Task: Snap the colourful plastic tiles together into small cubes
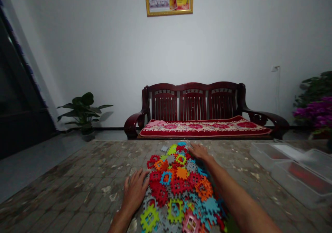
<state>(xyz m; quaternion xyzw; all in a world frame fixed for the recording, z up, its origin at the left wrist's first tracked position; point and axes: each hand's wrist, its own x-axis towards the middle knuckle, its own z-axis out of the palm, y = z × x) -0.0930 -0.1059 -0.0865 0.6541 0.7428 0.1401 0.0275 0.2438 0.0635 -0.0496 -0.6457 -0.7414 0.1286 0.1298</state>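
Observation:
A long heap of plastic interlocking building tiles (177,184) in red, orange, green, blue and grey lies on the table in front of me. Many tiles have toothed edges, and some have window-like cut-outs. My left hand (136,186) rests flat at the heap's left side, fingers apart, its fingertips by the red tiles. Farther forward, my right hand (198,151) reaches to the far right end of the heap, with its fingers stretched out and touching or close to the tiles there. Neither hand appears to grasp a tile.
The table (103,177) has a patterned grey-brown cover. Clear plastic boxes (298,167) with some red inside stand at the right. Behind the table are a dark wooden bench (194,103) with a red mat, a potted plant (85,112) and purple flowers (316,112).

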